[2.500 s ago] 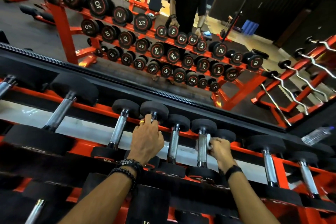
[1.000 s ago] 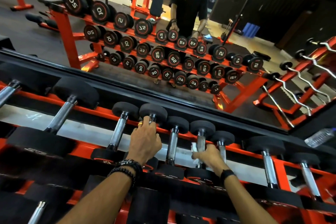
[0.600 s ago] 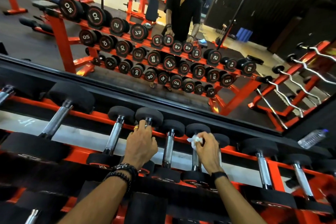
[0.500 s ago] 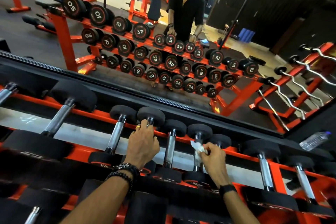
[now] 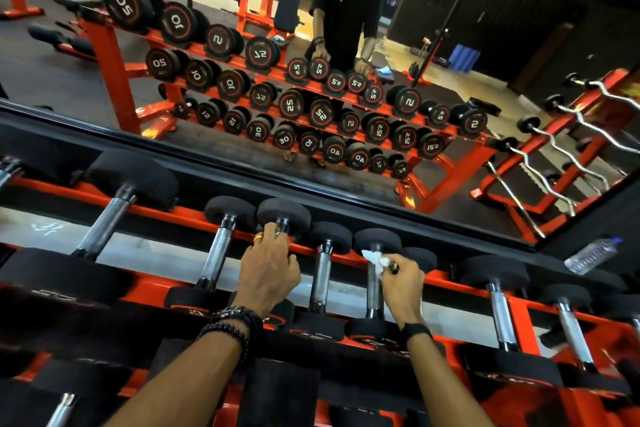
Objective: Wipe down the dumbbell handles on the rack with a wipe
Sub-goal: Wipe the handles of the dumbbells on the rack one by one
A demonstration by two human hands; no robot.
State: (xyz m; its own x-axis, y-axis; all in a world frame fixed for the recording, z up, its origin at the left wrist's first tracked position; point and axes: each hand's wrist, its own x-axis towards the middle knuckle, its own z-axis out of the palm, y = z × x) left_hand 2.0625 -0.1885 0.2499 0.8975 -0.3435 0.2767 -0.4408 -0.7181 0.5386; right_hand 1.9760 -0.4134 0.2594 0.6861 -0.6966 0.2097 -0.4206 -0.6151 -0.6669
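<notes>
An orange steel dumbbell rack [image 5: 166, 215] with black rubber-headed dumbbells runs across the view, and everything here is placed against it. The person's left hand [image 5: 268, 274] rests on the top tier, its fingers curled closed around the knurled chrome handle of a small black dumbbell [image 5: 283, 217]; a gold ring [image 5: 258, 238] shows on one finger, and dark beaded bracelets [image 5: 235, 322] circle the wrist nearer the rack's front edge. Two dumbbells further along the same tier, the right hand [image 5: 401, 284] pinches a crumpled white wipe [image 5: 375, 262] between thumb and fingertips, pressing it against the upper part of a chrome dumbbell handle [image 5: 374, 291], just below that dumbbell's far rubber head. A black band [image 5: 415, 330] sits on the right wrist. Between the two hands, one more chrome-handled dumbbell [image 5: 322, 274] lies untouched on the tier. Behind the rack, a large wall mirror [image 5: 519, 45] reflects the numbered dumbbell ends and the person in a black shirt standing at the rack. At the rack's far right end, a clear plastic water bottle [image 5: 592, 253] lies on its side on the dark ledge under the mirror.
</notes>
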